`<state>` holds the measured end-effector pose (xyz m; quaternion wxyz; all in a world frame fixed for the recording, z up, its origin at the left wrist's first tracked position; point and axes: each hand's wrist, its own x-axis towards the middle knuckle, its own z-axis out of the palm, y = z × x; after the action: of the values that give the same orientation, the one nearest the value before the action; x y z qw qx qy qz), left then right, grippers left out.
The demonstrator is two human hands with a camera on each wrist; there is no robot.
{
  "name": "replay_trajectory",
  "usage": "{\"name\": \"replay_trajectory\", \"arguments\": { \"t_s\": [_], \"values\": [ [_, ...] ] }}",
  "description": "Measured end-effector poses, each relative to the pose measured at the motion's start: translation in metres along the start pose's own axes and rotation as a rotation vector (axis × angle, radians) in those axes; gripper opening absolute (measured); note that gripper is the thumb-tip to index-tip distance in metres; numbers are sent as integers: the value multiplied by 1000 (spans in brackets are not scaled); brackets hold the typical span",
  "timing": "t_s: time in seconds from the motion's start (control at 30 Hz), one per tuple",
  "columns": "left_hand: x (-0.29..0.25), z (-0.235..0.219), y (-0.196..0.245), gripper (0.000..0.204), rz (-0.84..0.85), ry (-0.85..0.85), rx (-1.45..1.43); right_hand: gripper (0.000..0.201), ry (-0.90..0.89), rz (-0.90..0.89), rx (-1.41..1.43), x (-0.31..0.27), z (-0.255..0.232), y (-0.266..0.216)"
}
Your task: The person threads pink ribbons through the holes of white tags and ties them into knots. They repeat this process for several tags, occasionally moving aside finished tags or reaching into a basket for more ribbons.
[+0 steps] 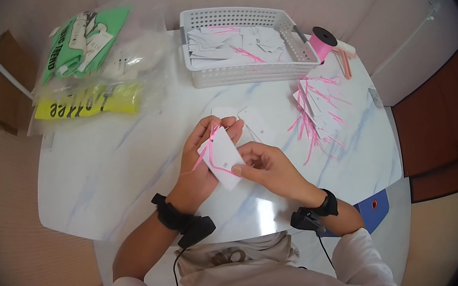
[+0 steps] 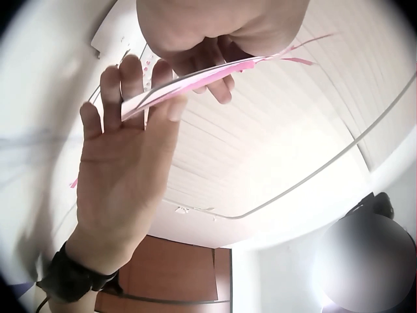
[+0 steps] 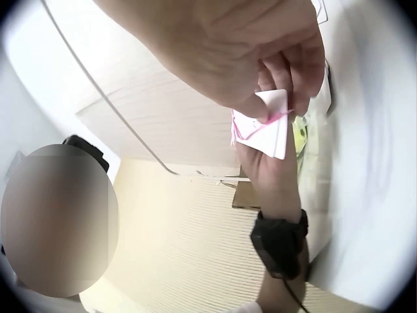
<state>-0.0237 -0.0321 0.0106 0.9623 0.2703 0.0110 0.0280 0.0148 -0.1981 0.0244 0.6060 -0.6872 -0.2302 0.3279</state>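
A white card (image 1: 224,154) with pink ribbon through its top hole is held between both hands above the table. The left hand (image 1: 194,162) grips its left side and upper end, fingertips behind the top edge. The right hand (image 1: 273,169) pinches the lower right edge, thumb on the front over a strand of ribbon. In the left wrist view the card (image 2: 189,81) shows nearly edge-on. The right wrist view shows ribbon lying across the card (image 3: 264,137) near the right thumb. More white cards (image 1: 249,123) lie on the table just behind the hands.
A white basket (image 1: 254,74) of cards and pink ribbon stands at the back. To its right are a pink ribbon spool (image 1: 321,44) and pink strips (image 1: 344,61). A pile of ribboned cards (image 1: 317,108) lies at right, bagged green and yellow items (image 1: 91,63) at back left.
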Motion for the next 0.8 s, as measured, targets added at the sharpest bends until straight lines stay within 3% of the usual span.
{"name": "replay_trajectory", "arguments": {
  "t_s": [0.1, 0.13, 0.2, 0.23, 0.33, 0.37, 0.43, 0.47, 0.53, 0.57, 0.63, 0.7, 0.8],
  "values": [
    [1, 2, 4, 23, 3, -7, 155, 22, 5, 3, 85, 1, -20, -4],
    [3, 2, 7, 27, 37, 25, 347, 22, 26, -9, 87, 0, -31, -7],
    [3, 3, 16, 35, 56, 147, 663, 22, 226, -124, 50, -5, -62, -11],
    [2, 0, 21, 35, 49, 137, 667, 22, 342, -165, -7, -11, -83, -11],
    [6, -7, 30, 35, -97, 201, 959, 23, 480, -183, -146, -27, -138, -23],
    [10, -10, 31, 35, -96, 198, 963, 24, 525, -157, -190, -29, -155, -19],
    [17, -15, 30, 40, -23, 206, 1436, 26, 693, -127, -275, -29, -170, -13],
    [18, -16, 27, 40, -20, 204, 1440, 26, 694, -131, -272, -27, -177, -5],
    [18, -15, 21, 47, 176, 245, 1997, 29, 1058, -646, -1292, -22, -187, 10],
    [18, -13, 22, 47, 176, 245, 2002, 29, 1060, -647, -1286, -21, -176, 7],
    [20, -9, 23, 51, 118, 153, 2173, 36, 628, -175, -776, -17, -135, 5],
    [24, -7, 25, 50, 52, 134, 2182, 41, 438, -21, -947, -6, -99, 0],
    [29, -8, 29, 47, -60, 116, 2139, 43, 420, -95, -1046, 17, -71, 9]
  ]
}}
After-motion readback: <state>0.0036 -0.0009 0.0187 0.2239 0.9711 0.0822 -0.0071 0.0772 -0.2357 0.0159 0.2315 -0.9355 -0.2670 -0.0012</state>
